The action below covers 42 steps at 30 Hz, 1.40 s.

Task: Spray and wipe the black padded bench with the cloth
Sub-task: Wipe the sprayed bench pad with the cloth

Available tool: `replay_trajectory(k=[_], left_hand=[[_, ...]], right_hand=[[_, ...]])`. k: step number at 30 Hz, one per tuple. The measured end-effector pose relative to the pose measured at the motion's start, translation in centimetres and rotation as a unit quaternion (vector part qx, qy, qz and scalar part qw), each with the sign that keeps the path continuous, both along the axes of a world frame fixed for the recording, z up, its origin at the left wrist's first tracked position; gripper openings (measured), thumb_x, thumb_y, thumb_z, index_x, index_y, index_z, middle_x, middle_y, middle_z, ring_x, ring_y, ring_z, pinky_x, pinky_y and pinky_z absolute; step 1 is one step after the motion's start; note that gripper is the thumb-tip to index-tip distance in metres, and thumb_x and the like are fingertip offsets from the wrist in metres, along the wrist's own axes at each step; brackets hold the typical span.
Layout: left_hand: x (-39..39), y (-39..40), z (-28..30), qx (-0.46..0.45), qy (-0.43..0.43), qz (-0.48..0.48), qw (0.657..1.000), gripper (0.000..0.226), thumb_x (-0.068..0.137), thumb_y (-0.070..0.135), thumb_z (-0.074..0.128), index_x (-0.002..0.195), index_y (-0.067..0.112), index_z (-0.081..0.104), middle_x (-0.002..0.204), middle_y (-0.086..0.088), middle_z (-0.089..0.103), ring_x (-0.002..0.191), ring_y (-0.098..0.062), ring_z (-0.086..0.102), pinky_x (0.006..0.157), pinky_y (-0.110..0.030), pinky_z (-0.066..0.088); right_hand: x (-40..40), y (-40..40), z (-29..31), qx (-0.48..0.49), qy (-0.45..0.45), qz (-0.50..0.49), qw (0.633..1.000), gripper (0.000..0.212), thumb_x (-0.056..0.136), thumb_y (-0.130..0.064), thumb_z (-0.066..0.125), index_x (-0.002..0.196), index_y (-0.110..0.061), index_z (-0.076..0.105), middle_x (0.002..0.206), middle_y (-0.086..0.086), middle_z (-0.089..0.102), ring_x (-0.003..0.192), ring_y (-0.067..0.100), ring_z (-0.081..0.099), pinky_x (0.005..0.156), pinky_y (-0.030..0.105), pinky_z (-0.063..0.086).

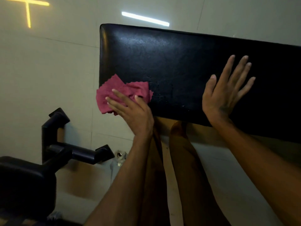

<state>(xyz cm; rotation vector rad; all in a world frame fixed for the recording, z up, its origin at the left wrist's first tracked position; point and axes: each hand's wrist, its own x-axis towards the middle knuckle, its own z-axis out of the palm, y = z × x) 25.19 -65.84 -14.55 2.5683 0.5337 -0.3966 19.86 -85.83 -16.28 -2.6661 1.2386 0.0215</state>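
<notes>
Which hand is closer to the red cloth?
Left. The left hand presses on the cloth; the right hand lies flat on the bench, apart from it.

This looks like a gym or fitness room. A black padded bench [187, 66] stands over a pale, glossy tiled floor [48, 66] that mirrors ceiling lights, and black steel tubing of another exercise machine [55, 144] sits beside it.

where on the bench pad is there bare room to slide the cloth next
The widest bare patch on the black padded bench runs along its far edge, above the red cloth and the flat right hand. A narrower strip lies between the two hands. The near-left corner is crowded by the left hand pressing the cloth.
</notes>
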Motion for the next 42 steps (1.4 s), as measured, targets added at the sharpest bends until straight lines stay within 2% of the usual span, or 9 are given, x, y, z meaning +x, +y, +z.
replay_trajectory(k=[4,8,15,19,22,28,31,37,42], left_hand=[[2.4,2.1,-0.5,-0.006,-0.028,0.039,0.999,0.064,0.108,0.034,0.034,0.161,0.013,0.004,0.166,-0.022,-0.005,0.154,-0.039,0.000,0.124,-0.047,0.012],[5.7,3.6,-1.4,-0.010,-0.036,0.174,0.984,0.057,0.108,0.036,0.033,0.158,0.011,0.022,0.159,-0.023,0.024,0.146,-0.037,0.027,0.119,-0.038,0.021],[0.2,-3.2,-0.4,-0.073,-0.013,0.222,0.972,0.072,0.109,0.031,0.032,0.157,0.002,-0.012,0.159,-0.033,0.011,0.136,-0.045,0.040,0.111,-0.048,0.043],[-5.4,-5.8,-0.1,-0.045,0.029,0.057,0.997,0.072,0.108,0.037,0.029,0.158,0.006,-0.013,0.162,-0.031,-0.018,0.152,-0.047,0.004,0.124,-0.048,0.022],[-7.7,-5.0,-1.0,0.038,0.023,-0.148,0.988,0.071,0.104,0.040,0.021,0.158,0.001,-0.005,0.162,-0.031,-0.013,0.153,-0.042,-0.013,0.126,-0.056,0.010],[-3.1,0.2,-2.2,0.084,-0.084,-0.424,0.898,0.073,0.101,0.047,0.034,0.158,0.005,0.018,0.164,-0.027,0.013,0.154,-0.037,0.011,0.124,-0.059,0.004],[0.5,1.9,-2.5,0.115,-0.126,-0.460,0.871,0.069,0.101,0.048,0.035,0.158,0.011,0.023,0.165,-0.023,0.017,0.155,-0.034,0.014,0.125,-0.058,0.005],[-0.1,-2.3,-2.1,0.128,-0.115,-0.303,0.937,0.067,0.100,0.037,0.036,0.158,0.005,0.021,0.165,-0.023,0.017,0.155,-0.035,0.013,0.125,-0.057,0.011],[-0.8,-0.5,-1.8,0.085,-0.144,-0.510,0.844,0.063,0.103,0.040,0.036,0.158,0.012,0.026,0.165,-0.016,0.022,0.155,-0.025,0.018,0.126,-0.049,0.011]], right_hand=[[-0.6,-0.6,0.0,0.009,-0.005,0.009,1.000,0.068,0.104,-0.039,0.037,0.162,-0.012,0.015,0.168,0.020,0.010,0.156,0.036,0.008,0.124,0.060,0.005],[-0.7,-0.5,-0.2,0.000,-0.009,0.012,1.000,0.068,0.103,-0.039,0.037,0.162,-0.012,0.015,0.168,0.021,0.011,0.156,0.036,0.009,0.124,0.060,0.006],[-0.8,-0.6,-0.2,-0.005,-0.014,0.012,1.000,0.068,0.103,-0.040,0.038,0.162,-0.013,0.016,0.168,0.021,0.013,0.156,0.035,0.010,0.124,0.060,0.007],[-0.7,-0.3,-0.5,-0.015,-0.020,0.011,1.000,0.068,0.103,-0.040,0.039,0.162,-0.013,0.017,0.168,0.020,0.014,0.156,0.035,0.012,0.124,0.060,0.007],[-0.8,-0.3,-0.7,-0.025,-0.019,0.008,0.999,0.069,0.102,-0.040,0.040,0.162,-0.014,0.018,0.167,0.020,0.016,0.156,0.035,0.013,0.124,0.060,0.009],[-0.8,-0.4,-0.7,-0.023,-0.025,0.006,0.999,0.068,0.103,-0.040,0.039,0.162,-0.014,0.017,0.168,0.020,0.014,0.156,0.034,0.012,0.124,0.060,0.007],[-0.9,-0.4,-0.9,-0.028,-0.032,0.003,0.999,0.068,0.103,-0.040,0.039,0.162,-0.014,0.018,0.168,0.019,0.014,0.156,0.034,0.011,0.124,0.059,0.006],[-0.8,-0.2,-1.2,-0.040,-0.040,0.002,0.998,0.068,0.102,-0.041,0.039,0.162,-0.014,0.020,0.168,0.019,0.016,0.156,0.034,0.013,0.124,0.059,0.007],[-0.7,-0.1,-1.0,-0.049,-0.035,-0.002,0.998,0.068,0.102,-0.042,0.038,0.162,-0.015,0.021,0.168,0.018,0.016,0.156,0.034,0.013,0.125,0.058,0.008]])
